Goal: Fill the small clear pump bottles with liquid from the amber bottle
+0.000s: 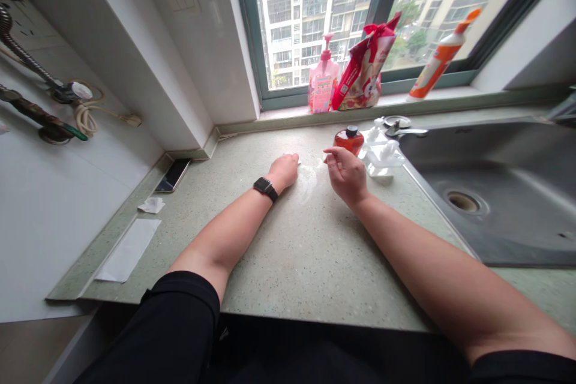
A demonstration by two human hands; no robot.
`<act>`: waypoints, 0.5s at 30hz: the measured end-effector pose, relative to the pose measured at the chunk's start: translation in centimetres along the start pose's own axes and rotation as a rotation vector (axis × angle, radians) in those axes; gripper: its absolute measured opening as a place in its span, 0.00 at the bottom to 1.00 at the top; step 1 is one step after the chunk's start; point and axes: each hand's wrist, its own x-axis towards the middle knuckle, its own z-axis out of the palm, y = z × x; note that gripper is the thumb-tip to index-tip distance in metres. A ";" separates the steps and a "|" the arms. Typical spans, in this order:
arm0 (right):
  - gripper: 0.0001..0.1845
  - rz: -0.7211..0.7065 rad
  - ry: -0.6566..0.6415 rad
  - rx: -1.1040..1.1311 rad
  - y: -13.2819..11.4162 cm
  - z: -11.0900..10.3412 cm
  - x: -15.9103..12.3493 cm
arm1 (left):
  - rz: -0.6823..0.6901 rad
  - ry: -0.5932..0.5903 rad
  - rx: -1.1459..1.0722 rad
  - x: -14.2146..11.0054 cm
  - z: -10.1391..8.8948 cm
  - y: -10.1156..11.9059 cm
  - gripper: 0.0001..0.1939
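My left hand (284, 172), with a black watch (265, 187) on its wrist, is closed and rests low over the countertop (288, 252). A bit of a white tissue-like piece (299, 159) peeks out at its fingertips. Beside it, a whitish wet-looking smear (308, 183) marks the counter between both hands. My right hand (346, 174) is curled with thumb and forefinger drawn together; what it may hold is too small to make out. Just behind it stands a bottle of reddish-orange liquid (348, 139) with a black cap, partly hidden by the hand.
Clear plastic pump bottles (382, 153) stand by the steel sink (508, 192) and faucet (407, 131). On the sill are a pink pump bottle (323, 87), a red bag (366, 69) and an orange-white bottle (436, 66). Leftward lie a phone (173, 176), crumpled tissue (152, 205) and white sheet (129, 250).
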 end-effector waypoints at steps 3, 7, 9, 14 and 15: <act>0.13 0.004 -0.014 0.014 0.0 0.1 0.0 | 0.111 -0.049 -0.050 -0.3 1.2 1.3 0.14; 0.13 0.002 -0.021 0.012 0.1 0.0 -0.1 | 0.350 -0.158 -0.136 -3.6 1.4 2.8 0.08; 0.13 -0.007 -0.032 0.020 0.1 -0.1 -0.1 | 0.473 -0.238 -0.200 -5.8 1.1 2.9 0.06; 0.17 0.036 -0.120 0.105 -0.7 -0.4 -0.2 | 0.470 -0.356 -0.777 -9.2 -1.3 0.2 0.07; 0.18 0.078 -0.166 0.157 -1.0 -0.3 -0.2 | 0.390 -0.313 -0.927 -9.4 -1.9 -0.7 0.10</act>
